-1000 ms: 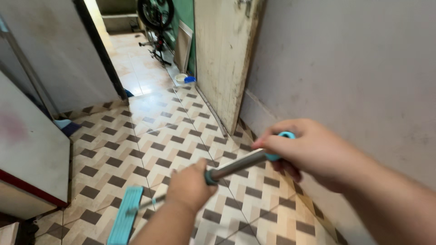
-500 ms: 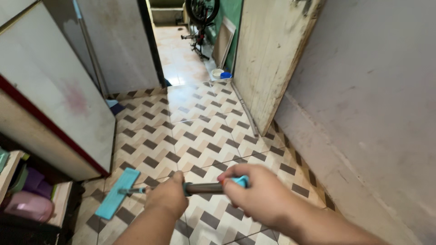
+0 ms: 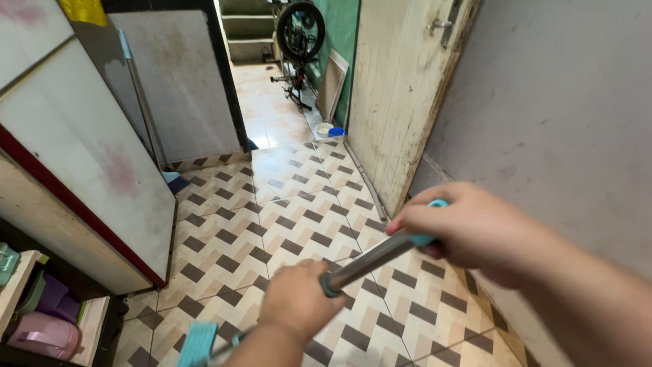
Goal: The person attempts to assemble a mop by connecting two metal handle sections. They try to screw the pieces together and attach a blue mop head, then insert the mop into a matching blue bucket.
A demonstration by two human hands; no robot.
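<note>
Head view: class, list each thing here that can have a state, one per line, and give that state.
Mop handle: tilted, gripped by both hands.
Left hand: closed round the lower part of the handle.
Right hand: closed round the teal top end.
Mop head: teal, flat, low at the floor, partly out of frame.
Wooden door: open, swung against the wall.
Bicycle wheel: upright in the far passage.
Tiled floor: glossy, patterned.
</note>
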